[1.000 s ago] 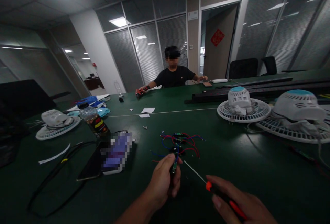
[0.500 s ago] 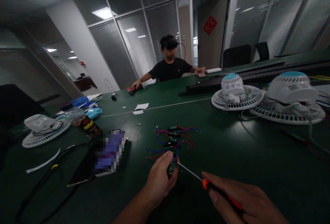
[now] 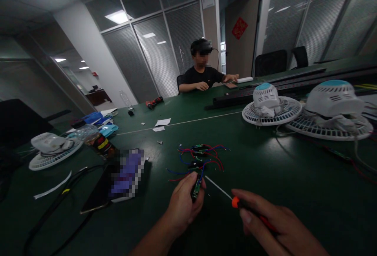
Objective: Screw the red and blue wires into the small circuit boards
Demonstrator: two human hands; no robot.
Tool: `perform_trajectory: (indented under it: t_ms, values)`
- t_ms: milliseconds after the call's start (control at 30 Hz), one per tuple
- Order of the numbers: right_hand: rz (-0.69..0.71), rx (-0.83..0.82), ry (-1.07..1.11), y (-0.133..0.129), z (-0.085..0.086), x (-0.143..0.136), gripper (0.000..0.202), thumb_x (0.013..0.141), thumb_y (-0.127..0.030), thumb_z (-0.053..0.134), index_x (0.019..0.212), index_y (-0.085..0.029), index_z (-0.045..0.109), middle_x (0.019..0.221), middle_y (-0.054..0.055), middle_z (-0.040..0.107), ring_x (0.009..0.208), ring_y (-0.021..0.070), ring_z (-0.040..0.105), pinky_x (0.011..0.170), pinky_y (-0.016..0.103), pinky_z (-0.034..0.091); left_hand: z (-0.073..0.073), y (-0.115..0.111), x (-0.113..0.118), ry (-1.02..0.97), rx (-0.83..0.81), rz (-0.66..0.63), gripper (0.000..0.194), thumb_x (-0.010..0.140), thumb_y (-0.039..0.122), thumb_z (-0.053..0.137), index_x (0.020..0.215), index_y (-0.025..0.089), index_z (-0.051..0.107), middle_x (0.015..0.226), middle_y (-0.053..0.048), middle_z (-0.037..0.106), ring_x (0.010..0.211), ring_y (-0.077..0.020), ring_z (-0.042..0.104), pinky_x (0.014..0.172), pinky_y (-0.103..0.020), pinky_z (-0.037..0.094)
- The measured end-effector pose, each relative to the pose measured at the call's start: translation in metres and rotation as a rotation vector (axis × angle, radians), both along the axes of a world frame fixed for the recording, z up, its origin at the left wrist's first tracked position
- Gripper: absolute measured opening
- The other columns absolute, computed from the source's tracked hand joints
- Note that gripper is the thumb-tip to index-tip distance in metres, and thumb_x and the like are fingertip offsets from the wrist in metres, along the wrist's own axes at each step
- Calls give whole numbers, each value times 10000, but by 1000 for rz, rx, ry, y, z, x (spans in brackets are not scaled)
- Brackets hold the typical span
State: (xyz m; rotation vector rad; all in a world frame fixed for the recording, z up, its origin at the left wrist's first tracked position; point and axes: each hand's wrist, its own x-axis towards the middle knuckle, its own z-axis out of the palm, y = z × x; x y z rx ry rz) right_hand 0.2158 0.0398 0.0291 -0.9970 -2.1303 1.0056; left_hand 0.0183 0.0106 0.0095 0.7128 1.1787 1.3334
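Between the thumb and fingers of my left hand [image 3: 184, 203] is a small green circuit board [image 3: 196, 188] in a black casing, with red and blue wires running from it. My right hand [image 3: 273, 220] grips a screwdriver [image 3: 235, 202] with an orange, black and red handle. Its thin metal shaft points up and left, and the tip is close beside the board's upper right edge; whether it touches cannot be made out. Just beyond my left hand lie several similar wired boards [image 3: 199, 147] with red and blue leads on the green table [image 3: 250, 161].
A phone [image 3: 97, 193] and a drink bottle [image 3: 101, 146] lie to the left, near a black cable [image 3: 38, 224]. White fan parts [image 3: 266, 101] stand at right, another [image 3: 51, 146] at left. Across the table sits a person [image 3: 203, 75], a red power drill [image 3: 153, 103] nearby.
The screwdriver tip has shifted slightly up and right along the board. Across the table, the person has let go of the power drill and drawn that arm back.
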Motion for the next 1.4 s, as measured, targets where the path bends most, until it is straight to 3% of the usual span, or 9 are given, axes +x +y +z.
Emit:
perform_trajectory:
  t_ms: [167, 333, 533, 633, 733, 867, 933, 1233, 1400]
  values:
    - [16, -122, -9, 6, -2, -1, 405, 883, -384, 316, 1231, -240, 463, 730, 5, 646, 618, 145, 612, 553, 243, 486, -3, 1, -3, 4, -6, -14, 406, 836, 527, 322, 763, 165, 490, 305, 109, 292, 221, -41, 156, 242, -148, 104]
    - [11, -203, -58, 14, -3, -1, 403, 891, -412, 309, 1194, -204, 475, 675, -9, 585, 571, 128, 545, 489, 229, 433, 3, 0, -4, 138, 6, 4, 138, 781, 331, 451, 789, 195, 436, 345, 133, 273, 253, -43, 131, 286, -156, 100]
    - [-55, -239, -8, 24, -6, 2, 387, 868, -430, 362, 1139, -204, 520, 649, -17, 581, 515, 116, 498, 450, 231, 390, 15, 2, -13, 902, 105, 187, 142, 814, 326, 477, 830, 207, 553, 654, 16, 536, 596, -139, 510, 568, -234, 364]
    - [-98, -264, 27, 28, -4, 5, 375, 856, -424, 381, 1115, -188, 515, 646, -22, 575, 502, 113, 481, 450, 233, 382, 15, 9, -19, 1075, 218, 236, 220, 825, 335, 469, 965, 226, 599, 909, -39, 578, 854, -203, 536, 767, -301, 372]
    - [-112, -324, 115, 30, -1, 5, 304, 849, -393, 396, 1052, -191, 497, 670, -26, 569, 503, 106, 476, 458, 227, 379, 11, 13, -18, 1030, 220, 203, 268, 820, 331, 481, 1040, 212, 575, 926, -49, 588, 882, -212, 538, 790, -312, 374]
    - [-94, -577, 361, 26, 1, -10, 84, 807, -244, 415, 880, -216, 447, 632, -62, 508, 491, 84, 477, 445, 192, 382, 6, 7, 0, 812, 93, -2, 273, 857, 407, 389, 977, 194, 512, 651, 27, 543, 447, -115, 452, 480, -230, 353]
    - [-88, -627, 376, 24, 0, -25, 44, 785, -252, 450, 806, -216, 436, 489, -106, 406, 392, 66, 396, 378, 167, 325, 6, 1, 10, 816, 109, -69, 263, 862, 419, 377, 926, 192, 495, 591, 41, 515, 460, -114, 443, 476, -219, 333]
    - [-24, -570, 376, 32, -8, -76, 295, 734, -438, 551, 695, -147, 582, 413, -95, 404, 306, 40, 308, 313, 172, 236, 8, -5, 3, 791, 218, -117, 230, 831, 382, 478, 902, 172, 538, 806, -21, 595, 710, -152, 521, 615, -227, 362]
    - [16, -556, 386, 37, -17, -76, 316, 738, -475, 547, 758, -164, 598, 412, -101, 402, 309, 50, 313, 317, 174, 247, 2, -3, -5, 657, 97, -162, 303, 868, 431, 375, 839, 161, 510, 631, 26, 527, 440, -73, 430, 424, -187, 309]
